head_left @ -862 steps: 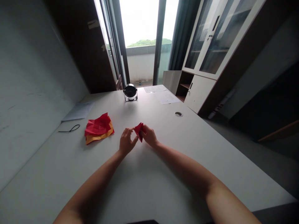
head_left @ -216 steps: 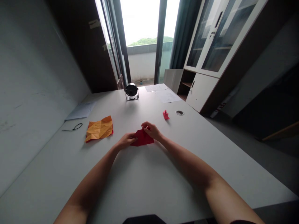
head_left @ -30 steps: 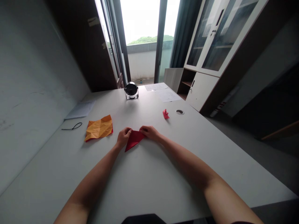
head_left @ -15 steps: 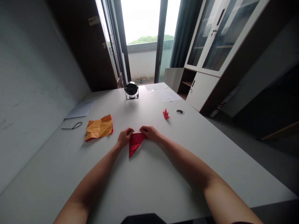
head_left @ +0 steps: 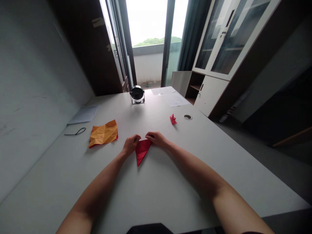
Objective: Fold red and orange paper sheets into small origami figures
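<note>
A red folded paper (head_left: 142, 151) in the shape of a triangle is between my two hands, its point toward me. My left hand (head_left: 132, 143) pinches the paper's upper left corner, fingers curled over the edge. At the upper right corner, my right hand (head_left: 156, 138) is closed on the paper as well. The fingertips of both hands partly hide the top edge. Beyond my right hand, a small red folded paper piece (head_left: 173, 119) stands on the white table (head_left: 156, 191). Left of my hands lies a creased orange paper sheet (head_left: 103, 133) with red showing at its edges.
A small round black device on a metal stand (head_left: 137, 94) stands at the table's far edge. Printed sheets (head_left: 175, 98) lie at the far right, near a round cable hole (head_left: 187, 117). At left are a black cable tie (head_left: 77, 131) and more papers (head_left: 83, 114).
The red folded paper has turned slightly, its lower point shifting to the right. My left hand has moved a little to the right with it, while my right hand stays nearly still.
</note>
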{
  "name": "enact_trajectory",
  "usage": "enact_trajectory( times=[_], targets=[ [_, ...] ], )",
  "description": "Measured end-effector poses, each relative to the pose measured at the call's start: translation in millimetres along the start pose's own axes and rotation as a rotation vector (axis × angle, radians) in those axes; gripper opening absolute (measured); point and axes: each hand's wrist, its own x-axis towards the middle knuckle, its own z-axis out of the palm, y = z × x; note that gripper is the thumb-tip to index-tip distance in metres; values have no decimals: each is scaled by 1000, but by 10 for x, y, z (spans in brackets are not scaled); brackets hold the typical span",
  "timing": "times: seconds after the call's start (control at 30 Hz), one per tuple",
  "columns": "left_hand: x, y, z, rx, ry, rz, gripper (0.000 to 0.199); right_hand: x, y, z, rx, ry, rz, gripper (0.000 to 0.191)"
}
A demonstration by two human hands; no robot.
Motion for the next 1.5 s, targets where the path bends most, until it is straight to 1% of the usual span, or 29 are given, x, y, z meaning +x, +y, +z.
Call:
enact_trajectory(
  times=[0.13, 0.27, 0.47, 0.67, 0.77, 0.87, 0.93, 1.03, 1.17, 1.3, 1.5],
  targets=[
    [0, -8, -14, -12, 69, 6, 21, -10, -32, -20, 28, -41, 4, 24],
    [-6, -3, -32, -53, 105, -11, 23, -12, -30, -18, 54, -79, 11, 23],
    [-11, 36, -56, -86, 141, -25, 27, -8, 26, -12, 102, -76, 26, 24],
    [-9, 4, -46, -188, 145, -109, 29, 19, 99, 3, 177, 51, 41, 26],
    [-5, -30, -22, -274, 162, -145, 36, 45, 159, 11, 227, 132, 39, 25],
    [2, -59, 0, -338, 165, -149, 44, 68, 222, 19, 266, 208, 42, 24],
    [8, -76, 9, -377, 149, -145, 47, 76, 248, 22, 294, 228, 36, 24],
    [23, -103, 8, -467, 129, -158, 48, 77, 243, 21, 353, 213, 18, 24],
    [54, -147, -6, -595, 145, -176, 49, 68, 183, 24, 452, 155, 19, 31],
    [85, -196, -10, -670, 158, -194, 48, 64, 129, 32, 554, 99, 20, 37],
    [103, -242, -30, -753, 122, -214, 54, 46, 41, -9, 663, 78, 47, 44]
  ],
)
